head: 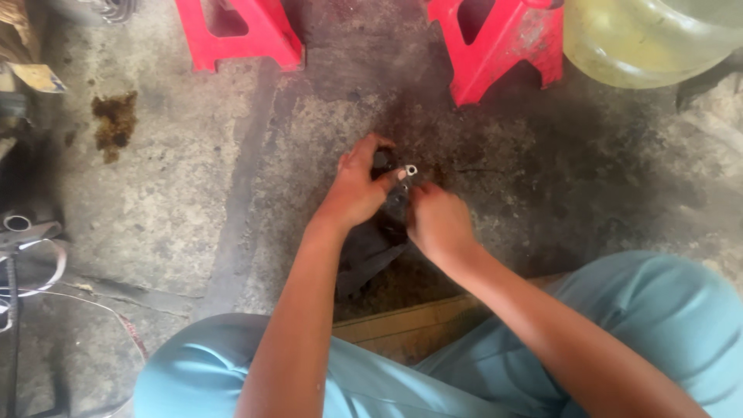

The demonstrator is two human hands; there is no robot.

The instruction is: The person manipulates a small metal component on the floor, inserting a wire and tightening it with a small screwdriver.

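Note:
My left hand and my right hand meet over an oil-stained patch of concrete floor. Between their fingertips is a small shiny metal part, ring-shaped at its end. The left thumb and fingers pinch it, and the right fingers close in on it from below. A dark greasy rag hangs under both hands, partly hidden by them. Whether a dark piece behind the left fingers belongs to the metal part I cannot tell.
Two red plastic stools stand at the far side. A large yellowish clear jug lies top right. A brown stain marks the floor left. Metal tubing and straps sit at the left edge. A wooden board lies between my knees.

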